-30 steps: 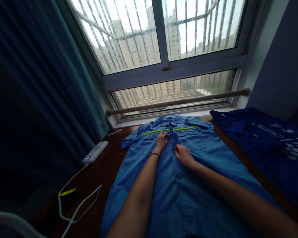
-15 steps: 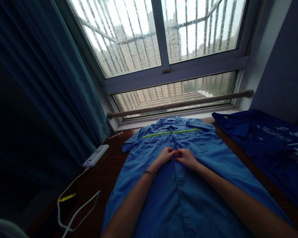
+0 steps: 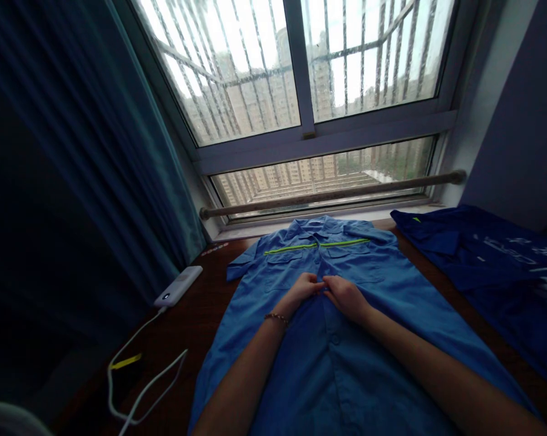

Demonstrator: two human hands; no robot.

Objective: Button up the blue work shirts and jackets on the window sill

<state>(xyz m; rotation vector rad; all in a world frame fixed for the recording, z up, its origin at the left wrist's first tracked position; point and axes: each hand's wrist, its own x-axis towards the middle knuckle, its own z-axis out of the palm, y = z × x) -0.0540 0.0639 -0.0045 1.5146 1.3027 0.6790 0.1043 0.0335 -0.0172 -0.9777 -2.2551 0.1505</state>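
A light blue work shirt (image 3: 382, 303) with a yellow-green chest stripe lies flat, front up, on a dark wooden table (image 3: 195, 321), collar toward the window. My left hand (image 3: 303, 287), with a bead bracelet on its wrist, and my right hand (image 3: 346, 297) meet at the shirt's button placket, just below the chest pockets. Both hands have their fingers pinched together on the placket fabric, fingertips touching each other.
A dark blue garment (image 3: 491, 266) with white print lies at the right. A white power bank (image 3: 179, 286) with a white cable (image 3: 137, 375) sits at the left. A teal curtain (image 3: 96, 151) hangs left; a window with a wooden rail (image 3: 332, 194) lies ahead.
My left hand came down from the collar area, and both hands closed in to meet at the placket. Over the last half second they hardly moved.
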